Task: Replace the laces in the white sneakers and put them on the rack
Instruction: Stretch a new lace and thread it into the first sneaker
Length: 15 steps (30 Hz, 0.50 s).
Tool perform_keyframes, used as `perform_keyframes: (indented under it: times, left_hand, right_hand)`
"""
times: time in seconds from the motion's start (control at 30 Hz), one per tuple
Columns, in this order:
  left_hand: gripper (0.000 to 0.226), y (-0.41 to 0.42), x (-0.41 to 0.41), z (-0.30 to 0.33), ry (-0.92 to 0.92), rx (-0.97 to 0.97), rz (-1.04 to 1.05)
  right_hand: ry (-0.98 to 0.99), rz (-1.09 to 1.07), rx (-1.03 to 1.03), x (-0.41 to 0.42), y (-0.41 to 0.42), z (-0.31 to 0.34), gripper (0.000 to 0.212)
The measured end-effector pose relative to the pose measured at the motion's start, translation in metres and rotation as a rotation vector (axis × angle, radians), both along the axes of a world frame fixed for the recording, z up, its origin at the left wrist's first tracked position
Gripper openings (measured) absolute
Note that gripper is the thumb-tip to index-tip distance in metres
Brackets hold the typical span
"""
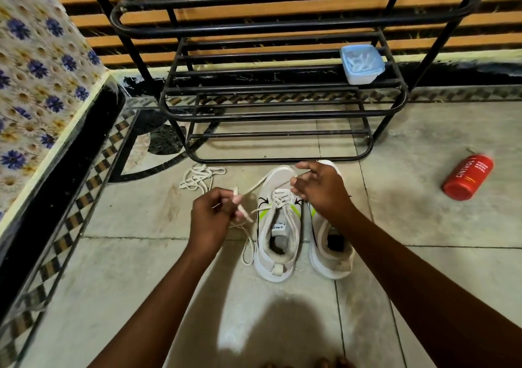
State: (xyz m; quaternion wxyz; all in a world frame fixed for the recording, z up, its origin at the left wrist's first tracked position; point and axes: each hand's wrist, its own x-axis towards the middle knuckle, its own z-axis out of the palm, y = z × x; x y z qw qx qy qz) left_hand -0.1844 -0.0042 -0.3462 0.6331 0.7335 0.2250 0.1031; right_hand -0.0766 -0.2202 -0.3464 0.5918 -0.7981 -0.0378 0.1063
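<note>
two white sneakers side by side on the tiled floor [282, 325], toes toward the black metal rack [282, 113]. left sneaker [278, 226] partly laced — a few crossings over the tongue, upper eyelets bare. right sneaker [330, 243] mostly covered at the toe by the right hand; its lacing cannot be told.

left hand [211, 215] held just left of the left sneaker, fingers curled, pinching a white lace [255, 188] near its end; the lace runs taut up and right to the right hand [322, 189], whose fingertips pinch it above the sneaker's toe. loose slack of the lace loops down on the floor beside the left sneaker's heel.

a second pile of laces [200, 178] lies tangled on the floor, between the rack's foot and the left hand, apart from both shoes.

rack shelves bare of shoes — only a small lidded plastic box [361, 64] on a middle shelf, right side. red bottle [467, 177] lies on its side on the floor, well right of the sneakers.
</note>
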Motion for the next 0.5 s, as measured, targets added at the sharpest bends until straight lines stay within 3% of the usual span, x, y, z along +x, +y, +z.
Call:
perform_keyframes:
  times: [0.17,0.3,0.5]
  left_hand:
    - [0.009,-0.034,0.005,0.015,0.012,-0.215,-0.04]
    - [0.011,-0.048,0.008,0.012,0.028,-0.224,-0.05]
    - [0.019,-0.06,0.009,0.009,0.054,-0.169,-0.012]
  right_hand:
    - [-0.157,0.068,-0.236,-0.032,0.0,-0.005,0.027]
    - [-0.437,0.141,-0.408,-0.059,0.003,-0.012,0.043]
    - [-0.313,-0.005,-0.37,-0.068,0.008,-0.007,0.024]
